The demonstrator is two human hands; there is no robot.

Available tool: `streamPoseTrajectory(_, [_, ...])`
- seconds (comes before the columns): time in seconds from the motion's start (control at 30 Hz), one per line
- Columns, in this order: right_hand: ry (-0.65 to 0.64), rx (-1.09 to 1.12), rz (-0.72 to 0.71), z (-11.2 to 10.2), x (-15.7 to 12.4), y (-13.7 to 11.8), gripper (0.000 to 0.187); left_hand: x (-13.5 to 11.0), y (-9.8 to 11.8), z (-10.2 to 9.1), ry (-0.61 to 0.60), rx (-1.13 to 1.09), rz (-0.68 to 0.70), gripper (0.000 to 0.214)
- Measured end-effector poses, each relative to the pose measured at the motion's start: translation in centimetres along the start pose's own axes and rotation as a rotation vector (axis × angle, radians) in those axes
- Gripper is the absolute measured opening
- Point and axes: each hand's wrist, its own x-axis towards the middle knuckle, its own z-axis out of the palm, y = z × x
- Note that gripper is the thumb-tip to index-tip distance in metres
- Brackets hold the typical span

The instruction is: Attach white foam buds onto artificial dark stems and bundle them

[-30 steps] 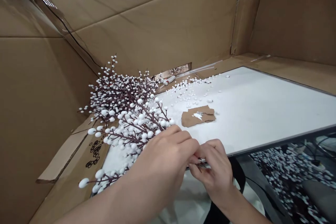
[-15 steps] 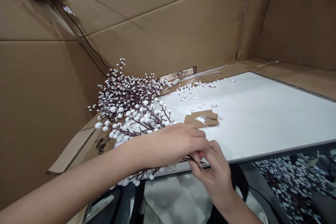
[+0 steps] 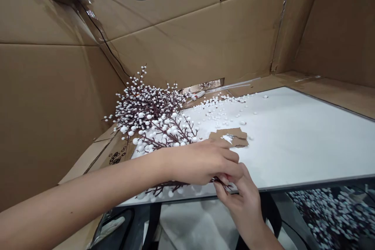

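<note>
A heap of artificial berry branches (image 3: 149,105), dark brown stems set with white foam balls, lies at the far left corner of a white board (image 3: 295,136). One branch's dark stem (image 3: 218,181) runs under my left hand (image 3: 205,162), which grips it from above. My right hand (image 3: 243,203) pinches the same stem near its end, close to my left fingertips. The hands hide part of that branch. A torn cardboard scrap (image 3: 228,137) with a white smear lies just beyond my left hand.
Loose white foam balls (image 3: 219,111) are scattered over the board's far side. Cardboard walls (image 3: 190,39) rise around it. Black rings (image 3: 115,158) lie on cardboard at left. A glossy panel (image 3: 331,213) below the board's front edge reflects berries.
My left forearm has swung from pointing up the view to lying across it from the left. Both hands and the gripped stem have shifted slightly right, and the whole view has tilted a little.
</note>
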Motion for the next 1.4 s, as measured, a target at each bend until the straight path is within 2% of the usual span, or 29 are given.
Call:
streamPoseTrajectory(0.23, [0.002,0.009,-0.013,0.3,0.0,0.1,0.010,-0.1,-0.2,0.3,0.051,-0.075,0.001,0.020])
streamPoseTrajectory(0.4, [-0.025,0.023,0.058,0.3,-0.1,0.1,0.007,0.2,-0.6,0.5,0.086,-0.107,-0.007,0.019])
streamPoseTrajectory(0.53, [-0.004,0.024,0.086,0.2,0.0,0.0,0.007,0.5,-0.9,0.3,0.039,-0.182,-0.022,0.019])
streamPoseTrajectory(0.63, [-0.013,0.030,0.096,0.1,0.0,0.0,0.006,0.3,-1.0,-0.2,0.022,-0.287,-0.066,0.017])
streamPoseTrajectory(0.8, [-0.030,0.025,0.087,-0.1,0.0,0.3,0.004,-0.4,-0.8,-1.2,0.093,-0.365,-0.167,0.022])
streamPoseTrajectory(1.0, [-0.044,0.016,0.095,-0.2,0.2,-0.1,0.007,-1.3,-0.7,-1.2,0.103,-0.223,-0.195,0.009])
streamPoseTrajectory(1.13, [-0.042,-0.014,0.077,-0.3,0.5,-0.6,0.013,-2.1,-0.2,-0.7,0.107,-0.051,-0.237,0.010])
streamPoseTrajectory(1.27, [-0.051,-0.049,0.039,-0.4,0.6,-1.2,0.016,-3.2,1.0,-0.1,0.145,0.013,-0.284,0.011])
streamPoseTrajectory(1.4, [-0.021,-0.086,-0.073,-0.3,0.7,-1.9,0.016,-4.8,2.5,1.3,0.184,0.156,-0.365,0.031])
